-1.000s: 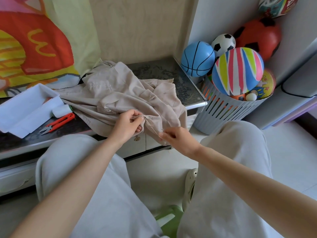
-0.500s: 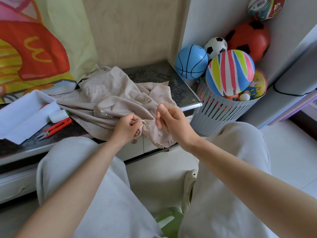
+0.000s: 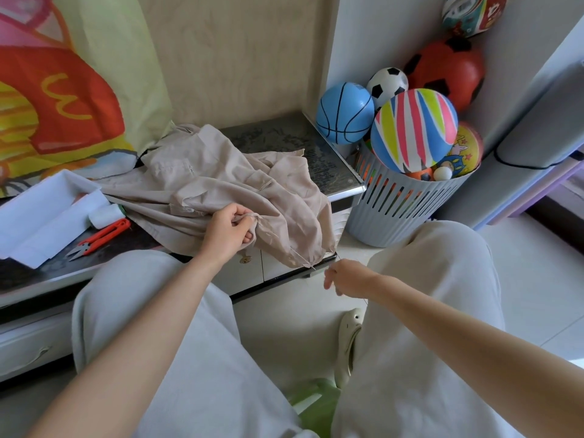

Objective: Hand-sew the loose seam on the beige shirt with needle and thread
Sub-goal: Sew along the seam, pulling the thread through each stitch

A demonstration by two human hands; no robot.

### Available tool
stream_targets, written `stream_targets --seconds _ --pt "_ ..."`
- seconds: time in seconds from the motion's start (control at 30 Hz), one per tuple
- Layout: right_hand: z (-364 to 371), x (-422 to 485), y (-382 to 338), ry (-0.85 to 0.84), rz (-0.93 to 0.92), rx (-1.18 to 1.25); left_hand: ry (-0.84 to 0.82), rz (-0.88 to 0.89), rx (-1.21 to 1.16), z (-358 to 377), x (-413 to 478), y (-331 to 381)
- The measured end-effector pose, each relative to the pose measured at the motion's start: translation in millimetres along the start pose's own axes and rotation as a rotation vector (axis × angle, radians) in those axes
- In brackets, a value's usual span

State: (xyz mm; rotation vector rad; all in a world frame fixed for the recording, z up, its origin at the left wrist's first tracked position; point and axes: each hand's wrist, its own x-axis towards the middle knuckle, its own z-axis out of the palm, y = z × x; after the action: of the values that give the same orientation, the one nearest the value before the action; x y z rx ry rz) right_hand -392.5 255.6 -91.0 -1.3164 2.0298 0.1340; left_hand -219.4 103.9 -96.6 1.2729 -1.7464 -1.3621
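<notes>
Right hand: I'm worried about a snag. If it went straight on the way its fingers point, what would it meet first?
Probably the hanging corner of the beige shirt, just ahead of the fingers of the right hand; the cabinet front lies behind it. Depth is unclear.

Beige shirt (image 3: 221, 181), orange snips (image 3: 101, 237), blue basketball (image 3: 345, 112) (black lines), pink-yellow-blue striped ball (image 3: 414, 130), grey basket (image 3: 404, 203)

The dark cabinet top (image 3: 286, 139) carries the crumpled beige shirt (image 3: 218, 184); at the shirt's nine o'clock lie a white box (image 3: 38, 216), a white roll (image 3: 106, 214) and red snips (image 3: 101, 237)
</notes>
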Motion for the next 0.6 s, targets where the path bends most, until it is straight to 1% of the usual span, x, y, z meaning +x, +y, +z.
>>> stream_targets --seconds 0.03,0.07,0.13,0.17,0.2,0.27,0.33,0.4,0.5,0.6 --pt "-0.7 0.2 -4.2 0.079 -0.028 -0.019 0.002 0.000 -0.003 -0.1 -0.7 0.8" --pt "-2.7 -0.2 -10.6 0.193 -0.064 0.027 0.001 0.000 -0.009 0.0 -1.7 2.1" --pt "-9.8 0.3 -27.7 0.421 -0.168 0.199 -0.008 -0.007 -0.030 0.8 -4.5 5.6" --pt "-13.7 1.6 -37.3 0.494 -0.232 0.269 -0.018 -0.010 -0.042 1.0 -6.5 7.9" --pt "-16.4 2.8 -46.8 0.532 -0.287 0.330 -0.030 -0.009 -0.052 1.3 -8.5 10.4" --pt "-20.2 3.1 -64.7 0.556 -0.373 0.423 -0.057 -0.006 -0.064 1.7 -12.3 14.5" --pt "-21.4 3.8 -77.6 0.562 -0.405 0.436 -0.091 -0.014 -0.065 1.5 -15.3 17.2" --pt "-21.4 6.7 -84.5 0.560 -0.391 0.423 -0.115 -0.023 -0.087 0.5 -17.6 19.5" --pt "-20.7 11.8 -89.3 0.534 -0.346 0.463 -0.133 -0.035 -0.138 -1.4 -20.1 22.7" --pt "-16.2 17.6 -87.9 0.538 -0.303 0.453 -0.137 -0.036 -0.139 -2.7 -21.4 24.0"
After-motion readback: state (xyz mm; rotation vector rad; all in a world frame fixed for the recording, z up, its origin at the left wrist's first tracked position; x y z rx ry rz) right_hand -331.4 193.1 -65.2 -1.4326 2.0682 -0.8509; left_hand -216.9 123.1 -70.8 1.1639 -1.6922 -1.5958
